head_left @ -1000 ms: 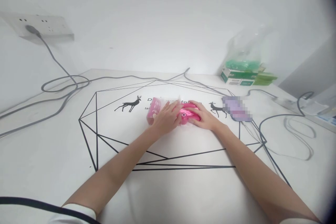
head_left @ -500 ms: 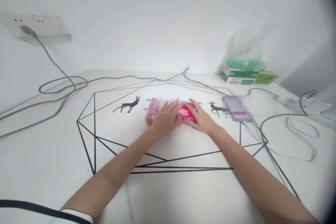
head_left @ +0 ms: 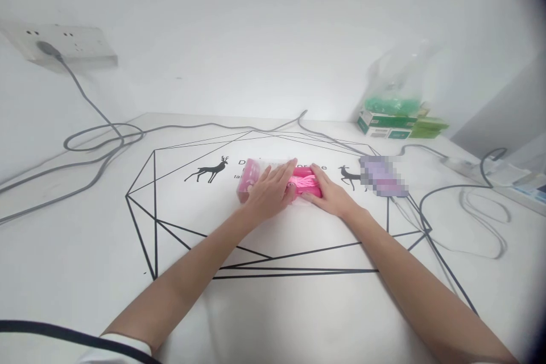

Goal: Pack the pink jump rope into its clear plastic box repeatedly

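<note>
A see-through box with pink printing (head_left: 243, 185) lies on the table, its left end showing. My left hand (head_left: 268, 193) is closed over the box from above, covering its middle. At the box's right end is a bright pink jump rope (head_left: 305, 181), with two thick handles on either side of a bundled cord. My right hand (head_left: 333, 192) grips its right end, thumb on the near handle and fingers on the far one. How much of the rope lies inside the box is hidden under my left hand.
A blurred-out purple phone-like thing (head_left: 384, 175) lies right of my hands. Green and white boxes (head_left: 386, 124) with a clear plastic bag (head_left: 396, 82) stand at the back right. Grey cables (head_left: 183, 125) cross the table's back and sides. A wall socket (head_left: 85, 42) is at the left.
My right hand has shifted slightly right, and more of the pink handles and cord shows between my hands. My left hand stays on the box in nearly the same place.
</note>
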Demonstrator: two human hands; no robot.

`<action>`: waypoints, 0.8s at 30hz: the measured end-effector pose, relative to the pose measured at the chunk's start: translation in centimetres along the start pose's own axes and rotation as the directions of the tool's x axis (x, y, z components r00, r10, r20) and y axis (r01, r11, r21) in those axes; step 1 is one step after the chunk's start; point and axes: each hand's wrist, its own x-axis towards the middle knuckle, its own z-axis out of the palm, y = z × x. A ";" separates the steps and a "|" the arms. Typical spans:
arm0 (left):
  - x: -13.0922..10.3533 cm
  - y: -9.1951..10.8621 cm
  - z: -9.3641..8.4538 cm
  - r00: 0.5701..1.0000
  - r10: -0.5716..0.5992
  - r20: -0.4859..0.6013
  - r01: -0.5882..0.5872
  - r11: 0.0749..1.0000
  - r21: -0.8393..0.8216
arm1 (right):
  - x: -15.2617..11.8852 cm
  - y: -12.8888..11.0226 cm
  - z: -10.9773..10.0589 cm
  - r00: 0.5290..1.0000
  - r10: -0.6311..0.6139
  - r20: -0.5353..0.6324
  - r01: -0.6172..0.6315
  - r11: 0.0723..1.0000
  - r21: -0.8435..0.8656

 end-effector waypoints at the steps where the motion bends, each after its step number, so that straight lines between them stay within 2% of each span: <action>1: 0.0 -0.2 -0.1 1.000 -0.001 0.014 0.001 1.000 0.004 | 0.0 -0.1 0.0 1.000 0.004 0.000 -0.004 1.000 0.002; 4: 0.0 -1.1 -0.4 0.998 0.014 0.060 -0.017 0.998 0.055 | 0.1 -0.3 0.1 1.000 -0.002 -0.003 0.002 1.000 -0.027; 8: -0.1 -2.8 -0.9 0.989 0.080 0.127 -0.099 0.983 0.152 | 0.3 -0.4 0.5 0.998 -0.060 -0.030 0.056 0.990 -0.133; 12: -0.2 -3.4 -1.1 0.980 0.105 0.170 -0.135 0.975 0.177 | 0.4 -0.3 0.8 0.996 -0.074 -0.054 0.061 0.975 -0.212; 19: -0.2 -3.5 -0.8 0.976 0.112 0.185 -0.143 0.977 0.160 | 0.3 -0.4 0.8 0.999 0.010 -0.047 -0.019 0.982 -0.188; 24: -0.1 -3.3 -1.1 0.973 0.091 0.214 -0.128 0.978 0.164 | 0.1 -1.2 0.1 0.990 0.143 0.009 -0.140 0.981 -0.134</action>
